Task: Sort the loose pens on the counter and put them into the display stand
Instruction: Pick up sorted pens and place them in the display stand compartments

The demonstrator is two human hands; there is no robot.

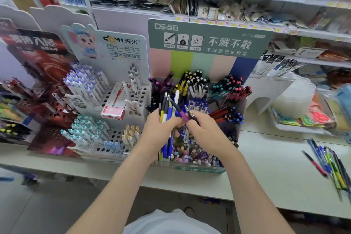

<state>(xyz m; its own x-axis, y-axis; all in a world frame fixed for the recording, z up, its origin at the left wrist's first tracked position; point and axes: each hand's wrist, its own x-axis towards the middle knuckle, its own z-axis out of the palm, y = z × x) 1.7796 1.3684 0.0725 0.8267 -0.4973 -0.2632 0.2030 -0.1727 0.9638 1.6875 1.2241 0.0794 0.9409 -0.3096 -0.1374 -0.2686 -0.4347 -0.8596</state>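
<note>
Several pens [167,109] stood bunched in the left hand [158,131], its fingers [173,121] curled round them, while the right hand [204,131] pinched one dark pen [192,116] above the display stand [209,43]; a loose pile [331,165] on the counter [266,167] lay unsorted, so much seemed left

Glossy plastic pens [169,111], matt white bench [275,157]
Pen tips shine like metal; display stand [209,43] at twelve o'clock has smooth printed card.

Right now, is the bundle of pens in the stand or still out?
Out. The left hand grips the bundle of pens over the display stand; the right hand pinches a black pen beside it.
</note>
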